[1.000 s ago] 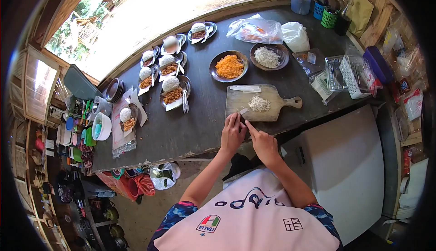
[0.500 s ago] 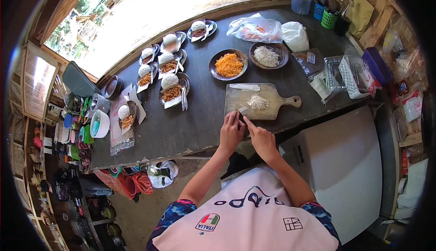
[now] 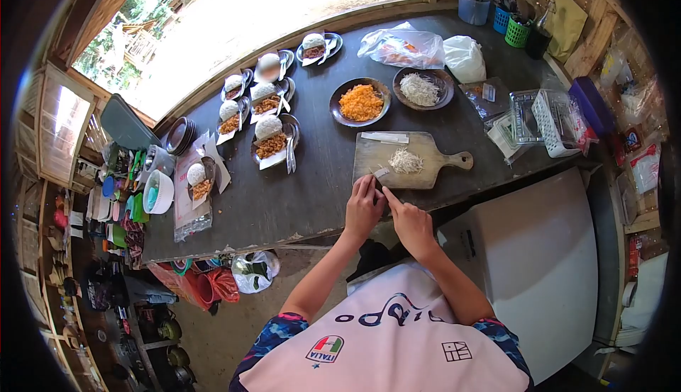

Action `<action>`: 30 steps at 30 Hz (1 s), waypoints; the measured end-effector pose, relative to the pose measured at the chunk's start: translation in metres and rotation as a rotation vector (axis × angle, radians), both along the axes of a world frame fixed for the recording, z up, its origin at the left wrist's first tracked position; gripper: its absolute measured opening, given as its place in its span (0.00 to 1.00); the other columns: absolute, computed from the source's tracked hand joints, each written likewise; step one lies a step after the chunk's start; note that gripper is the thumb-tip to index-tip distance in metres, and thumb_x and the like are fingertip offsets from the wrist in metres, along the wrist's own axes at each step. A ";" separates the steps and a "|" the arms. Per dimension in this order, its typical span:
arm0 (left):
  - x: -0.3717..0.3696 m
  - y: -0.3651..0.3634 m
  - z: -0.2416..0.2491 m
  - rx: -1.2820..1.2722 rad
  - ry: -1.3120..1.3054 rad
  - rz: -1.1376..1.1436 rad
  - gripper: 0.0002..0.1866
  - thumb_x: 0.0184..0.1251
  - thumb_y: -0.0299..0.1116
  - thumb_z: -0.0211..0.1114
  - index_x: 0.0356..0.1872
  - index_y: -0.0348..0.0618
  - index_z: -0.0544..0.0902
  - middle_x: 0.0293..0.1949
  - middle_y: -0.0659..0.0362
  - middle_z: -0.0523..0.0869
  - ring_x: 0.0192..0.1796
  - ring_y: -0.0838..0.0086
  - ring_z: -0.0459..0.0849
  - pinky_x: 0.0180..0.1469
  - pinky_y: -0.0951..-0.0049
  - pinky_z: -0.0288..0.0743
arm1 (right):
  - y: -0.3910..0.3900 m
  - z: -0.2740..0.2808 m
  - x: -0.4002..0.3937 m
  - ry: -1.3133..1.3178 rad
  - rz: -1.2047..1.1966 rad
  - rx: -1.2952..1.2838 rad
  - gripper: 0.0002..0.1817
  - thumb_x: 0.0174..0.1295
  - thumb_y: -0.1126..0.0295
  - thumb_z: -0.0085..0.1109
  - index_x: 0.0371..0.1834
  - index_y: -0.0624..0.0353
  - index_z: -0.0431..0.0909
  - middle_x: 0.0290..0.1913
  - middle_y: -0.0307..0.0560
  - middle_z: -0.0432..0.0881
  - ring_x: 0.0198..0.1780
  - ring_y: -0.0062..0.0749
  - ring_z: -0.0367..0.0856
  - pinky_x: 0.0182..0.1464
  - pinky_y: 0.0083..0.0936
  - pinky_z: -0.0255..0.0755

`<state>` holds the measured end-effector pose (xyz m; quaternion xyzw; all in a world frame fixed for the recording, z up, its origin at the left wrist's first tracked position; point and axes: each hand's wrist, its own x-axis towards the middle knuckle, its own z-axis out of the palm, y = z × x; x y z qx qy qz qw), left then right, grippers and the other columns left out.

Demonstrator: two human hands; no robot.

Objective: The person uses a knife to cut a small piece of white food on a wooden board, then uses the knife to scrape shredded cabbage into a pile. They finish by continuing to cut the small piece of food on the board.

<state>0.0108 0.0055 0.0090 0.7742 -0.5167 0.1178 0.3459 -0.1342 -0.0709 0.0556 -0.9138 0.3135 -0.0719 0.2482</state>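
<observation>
A wooden cutting board (image 3: 433,172) lies near the table's front edge, with a heap of pale shreds (image 3: 406,160) at its middle and a long white piece (image 3: 385,137) along its far side. My left hand (image 3: 364,204) is closed at the board's near left corner, beside a small white piece (image 3: 381,173). My right hand (image 3: 410,220) is just right of it, fingers closed and index finger stretched toward the board; a dark, thin thing, perhaps a knife, shows between the hands. Beyond the board are a bowl of orange shreds (image 3: 360,103) and a bowl of white shreds (image 3: 420,90).
Several plates of rice and brown food (image 3: 269,144) stand at the left on the dark table (image 3: 312,197). Plastic bags (image 3: 464,59) lie at the back, clear containers (image 3: 525,117) at the right. A white basin (image 3: 159,192) and stacked bowls (image 3: 180,137) are far left.
The view has shifted slightly, so the table and board appear a little farther right and lower. Both hands remain at the board's near left corner with little visible change.
</observation>
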 end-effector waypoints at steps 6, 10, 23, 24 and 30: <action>-0.003 -0.001 0.001 -0.031 0.018 0.007 0.19 0.65 0.23 0.67 0.56 0.24 0.85 0.59 0.46 0.85 0.64 0.49 0.84 0.64 0.56 0.83 | -0.004 -0.010 0.008 -0.036 0.012 -0.002 0.28 0.82 0.60 0.52 0.83 0.28 0.69 0.35 0.56 0.89 0.38 0.58 0.92 0.41 0.53 0.87; 0.001 0.001 -0.004 -0.007 -0.009 0.016 0.20 0.65 0.24 0.67 0.56 0.23 0.85 0.59 0.46 0.85 0.64 0.51 0.84 0.65 0.58 0.82 | 0.000 -0.003 0.003 -0.032 0.008 0.002 0.27 0.82 0.60 0.51 0.83 0.28 0.69 0.35 0.56 0.89 0.38 0.58 0.92 0.41 0.53 0.86; 0.001 0.000 -0.005 -0.016 0.008 0.011 0.19 0.65 0.24 0.67 0.55 0.24 0.86 0.59 0.46 0.86 0.64 0.50 0.84 0.67 0.56 0.81 | -0.001 -0.002 0.002 -0.013 0.009 0.038 0.27 0.82 0.60 0.50 0.83 0.29 0.69 0.38 0.58 0.90 0.39 0.60 0.92 0.42 0.54 0.86; 0.000 0.000 -0.004 -0.020 0.012 0.006 0.19 0.65 0.24 0.67 0.55 0.24 0.86 0.59 0.46 0.86 0.64 0.50 0.84 0.67 0.56 0.81 | -0.001 -0.003 0.000 -0.012 0.009 0.039 0.27 0.82 0.60 0.50 0.83 0.29 0.69 0.38 0.58 0.90 0.39 0.60 0.92 0.42 0.54 0.86; 0.000 0.000 0.001 -0.008 0.017 0.009 0.20 0.65 0.25 0.68 0.56 0.23 0.85 0.60 0.46 0.86 0.65 0.51 0.84 0.67 0.57 0.81 | -0.002 -0.005 0.005 -0.053 0.017 0.019 0.27 0.83 0.59 0.50 0.83 0.28 0.68 0.38 0.57 0.90 0.39 0.60 0.92 0.42 0.54 0.86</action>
